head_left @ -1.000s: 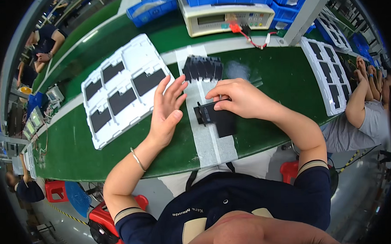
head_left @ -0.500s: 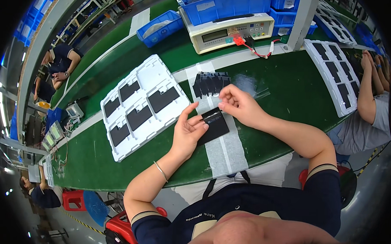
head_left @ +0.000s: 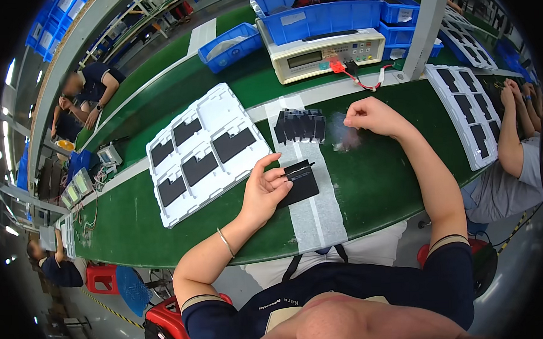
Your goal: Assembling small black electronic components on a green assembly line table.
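My left hand (head_left: 264, 192) pinches a flat black battery (head_left: 302, 183) by its left edge, thumb on top. The battery has a thin strip and a small tab along its far edge and lies over the pale tape band (head_left: 321, 221) on the green bench. My right hand (head_left: 374, 117) is raised to the right with its fingertips pinched together; what they hold, if anything, is too small to make out. Just below its fingertips lies a small heap of clear film pieces (head_left: 344, 137). Beyond the battery, several black strip-like parts (head_left: 300, 126) lie in an overlapping row.
A white tray (head_left: 221, 105) with several black flat batteries stands to the left. At the back are a tester (head_left: 327, 55) with red leads and blue bins (head_left: 320, 15). On the right, another filled tray (head_left: 461, 118) lies near a co-worker's arm (head_left: 510, 122).
My right hand has moved away from the battery, to the right and farther back, over the clear film pieces. My left hand still holds the battery in nearly the same place.
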`<state>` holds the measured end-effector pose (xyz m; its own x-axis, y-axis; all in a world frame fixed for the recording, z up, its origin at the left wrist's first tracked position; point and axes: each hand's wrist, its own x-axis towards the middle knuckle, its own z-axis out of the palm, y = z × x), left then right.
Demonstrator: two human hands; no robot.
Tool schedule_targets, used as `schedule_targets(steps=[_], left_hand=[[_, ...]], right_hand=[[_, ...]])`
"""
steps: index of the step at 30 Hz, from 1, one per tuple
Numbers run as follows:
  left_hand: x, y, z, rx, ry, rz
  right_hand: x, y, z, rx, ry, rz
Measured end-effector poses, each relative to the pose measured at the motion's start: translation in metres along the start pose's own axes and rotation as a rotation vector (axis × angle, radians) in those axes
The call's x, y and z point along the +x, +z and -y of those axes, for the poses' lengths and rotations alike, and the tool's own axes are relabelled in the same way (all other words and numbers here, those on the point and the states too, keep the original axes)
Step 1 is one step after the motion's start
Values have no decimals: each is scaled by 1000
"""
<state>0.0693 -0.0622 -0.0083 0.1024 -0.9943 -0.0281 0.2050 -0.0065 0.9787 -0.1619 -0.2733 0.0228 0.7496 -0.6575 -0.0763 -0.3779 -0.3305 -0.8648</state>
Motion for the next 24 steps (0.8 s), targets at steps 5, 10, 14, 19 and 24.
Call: schedule_targets(steps=[5, 10, 14, 19, 24], left_hand=[[0, -2, -3, -59, 50, -42], [4, 0, 2, -136, 185, -45], [-3, 5, 0, -117, 202, -58], [-3, 1, -1, -70, 192, -65], [-5, 2, -7, -80, 105, -73]], right_hand=[[1, 14, 0, -493, -217, -411], [-14, 87, 29, 481, -172, 127], [-20, 111, 23, 446, -44, 205], [-26, 107, 32, 330, -123, 126], [-23, 113, 29, 390, -169, 81]])
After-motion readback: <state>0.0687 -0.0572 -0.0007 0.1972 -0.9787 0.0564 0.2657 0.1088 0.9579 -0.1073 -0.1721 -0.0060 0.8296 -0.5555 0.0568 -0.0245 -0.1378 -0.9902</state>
